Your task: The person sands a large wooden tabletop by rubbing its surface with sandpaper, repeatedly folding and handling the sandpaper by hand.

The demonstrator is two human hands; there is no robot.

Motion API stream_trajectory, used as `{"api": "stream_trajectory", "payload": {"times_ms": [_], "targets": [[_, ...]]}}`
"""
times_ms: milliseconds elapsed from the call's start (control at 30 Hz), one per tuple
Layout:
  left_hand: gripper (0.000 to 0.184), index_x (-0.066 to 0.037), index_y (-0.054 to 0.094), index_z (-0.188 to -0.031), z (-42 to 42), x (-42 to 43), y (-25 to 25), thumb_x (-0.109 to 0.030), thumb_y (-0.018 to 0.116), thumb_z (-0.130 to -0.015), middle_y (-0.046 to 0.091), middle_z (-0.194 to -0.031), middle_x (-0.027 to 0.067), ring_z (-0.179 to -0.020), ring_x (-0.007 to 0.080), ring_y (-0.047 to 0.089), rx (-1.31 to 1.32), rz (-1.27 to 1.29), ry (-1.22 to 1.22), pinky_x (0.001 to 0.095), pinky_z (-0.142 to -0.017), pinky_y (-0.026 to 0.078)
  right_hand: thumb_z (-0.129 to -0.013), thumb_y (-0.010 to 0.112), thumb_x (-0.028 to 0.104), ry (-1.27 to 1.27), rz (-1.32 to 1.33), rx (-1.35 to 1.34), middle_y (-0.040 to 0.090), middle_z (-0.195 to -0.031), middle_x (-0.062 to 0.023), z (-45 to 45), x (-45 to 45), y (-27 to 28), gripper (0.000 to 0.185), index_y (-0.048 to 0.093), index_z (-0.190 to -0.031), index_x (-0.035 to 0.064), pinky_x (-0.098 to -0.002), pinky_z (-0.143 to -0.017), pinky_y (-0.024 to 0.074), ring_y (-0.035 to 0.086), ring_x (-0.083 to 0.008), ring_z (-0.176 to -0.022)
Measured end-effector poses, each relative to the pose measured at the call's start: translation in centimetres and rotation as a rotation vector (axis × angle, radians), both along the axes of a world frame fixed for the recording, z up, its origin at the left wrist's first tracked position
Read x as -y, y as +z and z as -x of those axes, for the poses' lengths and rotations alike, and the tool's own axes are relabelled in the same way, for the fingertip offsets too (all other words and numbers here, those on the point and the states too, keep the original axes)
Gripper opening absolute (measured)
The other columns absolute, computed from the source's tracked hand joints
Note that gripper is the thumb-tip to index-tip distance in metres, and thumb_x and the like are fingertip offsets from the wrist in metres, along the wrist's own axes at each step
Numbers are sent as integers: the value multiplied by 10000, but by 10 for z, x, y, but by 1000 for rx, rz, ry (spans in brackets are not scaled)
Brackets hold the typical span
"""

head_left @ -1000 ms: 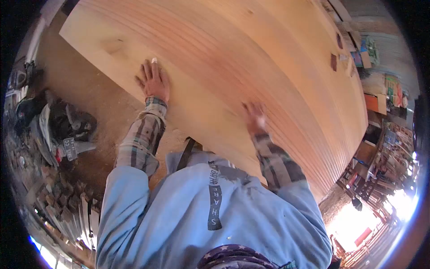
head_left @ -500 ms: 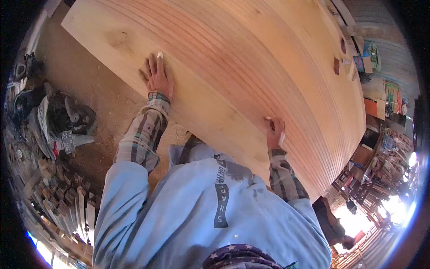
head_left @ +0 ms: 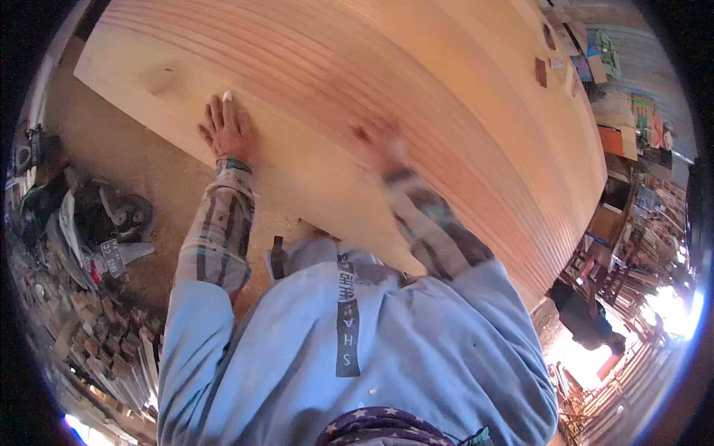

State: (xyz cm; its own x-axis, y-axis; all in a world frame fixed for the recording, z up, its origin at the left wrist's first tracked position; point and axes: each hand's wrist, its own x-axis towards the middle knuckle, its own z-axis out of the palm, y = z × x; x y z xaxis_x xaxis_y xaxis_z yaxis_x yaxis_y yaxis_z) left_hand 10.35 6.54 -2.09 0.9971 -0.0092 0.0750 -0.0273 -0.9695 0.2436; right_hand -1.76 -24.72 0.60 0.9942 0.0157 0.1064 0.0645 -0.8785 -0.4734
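Across the upper and middle part of the view, a broad wooden panel (head_left: 439,82) reaches out in front of the person, its slanting near edge just ahead of the light-blue shirt (head_left: 290,327), a placing that seems chosen to keep its face within reach of both arms. What supports it cannot be seen. Close to that edge, the left hand (head_left: 229,137) rests palm down on the pale wood, fingers spread wide and gripping nothing; the flat pose probably serves to steady the wood or brace the leaning body. White material covers 1 fingertip (head_left: 227,97), perhaps as protection. Farther right, over the reddish grain, the right hand (head_left: 383,145) is blurred; its fingers look partly extended, but whether they press on the panel or cover something small cannot be told. The 2 hands stand well apart, which likely spreads the person's weight. Near the panel's far right edge lies a small brown piece (head_left: 541,72), out of the hands' way. A motorbike (head_left: 111,215) and a heap of wood offcuts (head_left: 111,342) are on the left, and another person (head_left: 584,316) is at the right, beyond the panel.
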Motion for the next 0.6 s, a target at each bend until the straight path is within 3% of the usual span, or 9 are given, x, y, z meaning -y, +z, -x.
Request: {"api": "stream_trajectory", "payload": {"times_ms": [67, 133, 233, 267, 333, 400, 467, 567, 600], "targets": [[557, -202, 280, -1501, 5, -2, 1, -429, 338, -995, 186, -1584, 78, -1466, 279, 120, 35, -7, -19, 556, -1152, 39, -839, 635, 223, -57, 152, -141, 640, -1131, -62, 98, 69, 8, 276, 671, -1111, 194, -511, -971, 362, 559, -283, -1093], [548, -186, 295, -1491, 3, 1, 3, -402, 346, -990, 198, -1578, 94, -1461, 301, 133, 17, -10, -2, 565, -1151, 34, -783, 706, 154, -242, 136, -209, 654, -944, -91, 181, 134, 15, 178, 696, -957, 118, -425, -771, 430, 593, -265, -905], [545, -173, 307, -1483, 4, 0, 2, -383, 353, -983, 213, -1572, 108, -1456, 322, 146, 1, -36, 11, 575, -1149, 30, -785, 687, 111, -252, 288, -307, 652, -945, -106, 178, 123, 48, 159, 693, -944, 103, -426, -793, 422, 585, -279, -928], [550, -175, 304, -1485, 4, 0, 2, -390, 352, -980, 216, -1571, 106, -1457, 321, 146, 8, -56, 8, 576, -1149, 30, -784, 656, 77, -243, 240, -188, 653, -964, -111, 166, 114, 11, 198, 685, -979, 96, -407, -851, 423, 583, -301, -936], [552, -177, 304, -1485, 4, 1, 6, -397, 346, -980, 221, -1570, 105, -1457, 318, 146, 12, -58, 10, 577, -1148, 29, -797, 648, 120, -53, 145, 68, 649, -954, -99, 78, 41, 16, 265, 666, -1061, 101, -399, -906, 419, 590, -309, -948], [554, -179, 305, -1486, 5, 1, 10, -403, 341, -980, 227, -1568, 103, -1457, 314, 147, 21, -65, 2, 578, -1148, 29, -779, 666, 140, 36, 110, 185, 654, -976, -55, -11, -17, -19, 273, 660, -1051, 139, -398, -865, 433, 607, -284, -897], [547, -178, 306, -1485, 7, 2, 13, -399, 330, -985, 241, -1563, 103, -1454, 309, 160, 41, -10, 1, 567, -1152, 33, -777, 671, 214, 176, 186, 261, 650, -938, -32, -86, -67, 13, 199, 684, -971, 175, -438, -778, 447, 599, -295, -859], [539, -177, 306, -1484, 4, -2, 5, -384, 327, -987, 244, -1561, 106, -1452, 310, 166, 31, 16, -6, 556, -1157, 34, -813, 633, 244, 132, 153, 92, 648, -943, -51, -120, -74, 19, 164, 685, -939, 152, -436, -798, 452, 606, -302, -883], [539, -177, 306, -1484, 3, 1, 7, -384, 327, -987, 244, -1561, 106, -1452, 310, 166, 31, 24, -6, 556, -1157, 34, -832, 598, 223, 104, -4, 20, 660, -960, -48, -102, -52, 13, 166, 684, -956, 155, -439, -878, 423, 597, -287, -962]]}}
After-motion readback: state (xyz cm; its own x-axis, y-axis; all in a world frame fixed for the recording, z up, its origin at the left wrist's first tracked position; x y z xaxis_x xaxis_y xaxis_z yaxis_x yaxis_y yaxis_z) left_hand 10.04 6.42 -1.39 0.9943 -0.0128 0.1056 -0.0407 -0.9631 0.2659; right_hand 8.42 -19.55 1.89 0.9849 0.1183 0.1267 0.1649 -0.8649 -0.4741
